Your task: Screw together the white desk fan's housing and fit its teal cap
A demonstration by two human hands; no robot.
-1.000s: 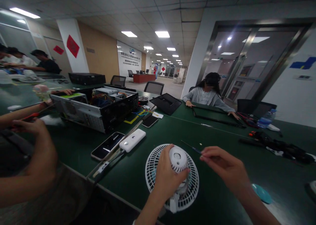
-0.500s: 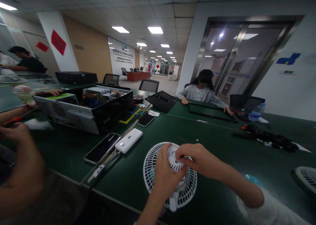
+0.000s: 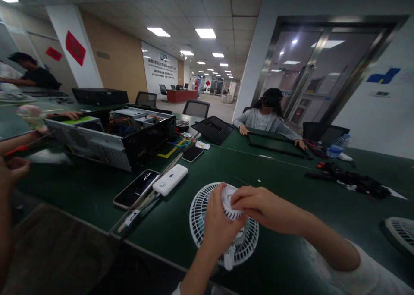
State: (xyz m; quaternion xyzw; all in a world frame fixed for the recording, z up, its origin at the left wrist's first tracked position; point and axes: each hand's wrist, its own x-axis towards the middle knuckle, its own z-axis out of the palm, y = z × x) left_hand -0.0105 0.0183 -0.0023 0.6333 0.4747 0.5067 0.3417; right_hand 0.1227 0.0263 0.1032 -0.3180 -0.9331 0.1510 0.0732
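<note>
A small white fan lies with its round slatted grille (image 3: 196, 217) down on the green table. Its round white motor cover (image 3: 228, 197), with slots around the rim, faces up. My left hand (image 3: 218, 224) is wrapped around the side of that cover. Over the cover's face, my right hand (image 3: 263, 206) is closed in a pinch, the fingertips touching it near the middle; whatever they pinch is hidden. Toward me, a small white part (image 3: 229, 258) of the fan sticks out over the grille's edge.
Left of the fan lie a white power bank (image 3: 170, 180) with a cable and a phone (image 3: 136, 189); a second phone (image 3: 193, 153) is farther back. An open computer case (image 3: 129, 139) stands at left, beside a co-worker's hands. Another fan grille (image 3: 401, 232) sits at right.
My right fingertips have shifted slightly on the motor cover, while my left hand keeps its hold. At left, the co-worker's near arm has drawn back toward the edge of view.
</note>
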